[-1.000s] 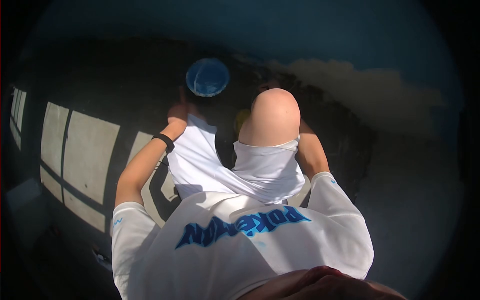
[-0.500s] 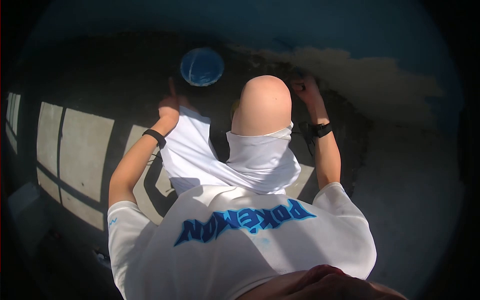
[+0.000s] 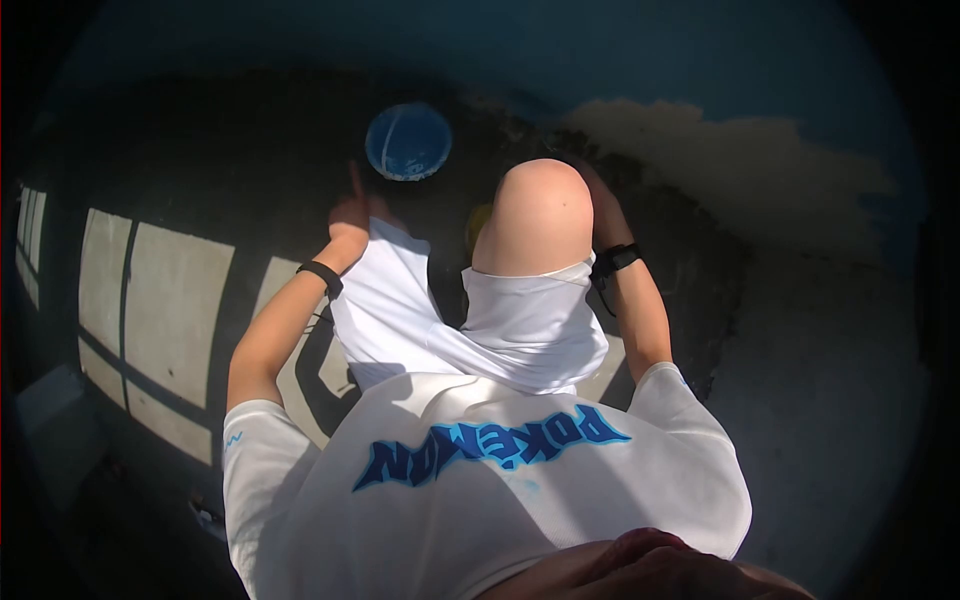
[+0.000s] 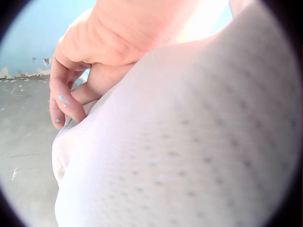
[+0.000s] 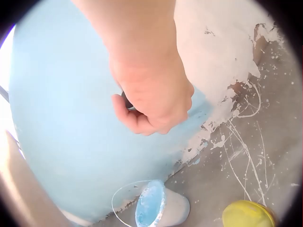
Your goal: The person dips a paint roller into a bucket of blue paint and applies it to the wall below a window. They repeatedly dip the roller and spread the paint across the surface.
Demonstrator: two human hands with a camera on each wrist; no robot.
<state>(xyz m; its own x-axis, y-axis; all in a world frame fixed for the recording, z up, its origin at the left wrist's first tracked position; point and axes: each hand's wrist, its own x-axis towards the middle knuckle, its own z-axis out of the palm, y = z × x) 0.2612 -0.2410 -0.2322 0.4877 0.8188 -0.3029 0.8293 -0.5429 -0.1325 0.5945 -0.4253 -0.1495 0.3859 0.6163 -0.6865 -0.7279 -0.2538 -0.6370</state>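
Observation:
In the right wrist view my right hand point(image 5: 154, 101) curls round a dark handle point(image 5: 126, 100); the rest of that tool is hidden by the hand. The hand is close to a light blue wall point(image 5: 71, 118), beside a wet-looking darker blue patch point(image 5: 201, 106) at the edge of a bare whitish area. My left hand point(image 4: 94, 52) rests on the white shorts point(image 4: 142, 137) at my left knee, its fingers loosely bent over the cloth and specked with blue. From the head view, one finger of it points forward.
A small bucket of blue paint point(image 3: 408, 142) stands on the floor by the wall. A yellow round object point(image 5: 246, 215) lies near it. My raised right knee point(image 3: 545, 215) partly blocks the right hand. White drips mark the grey floor point(image 5: 279, 156).
My right hand showed beside the knee half a second ago and has moved back behind it, where it also was a second ago. The left hand stays on the left knee.

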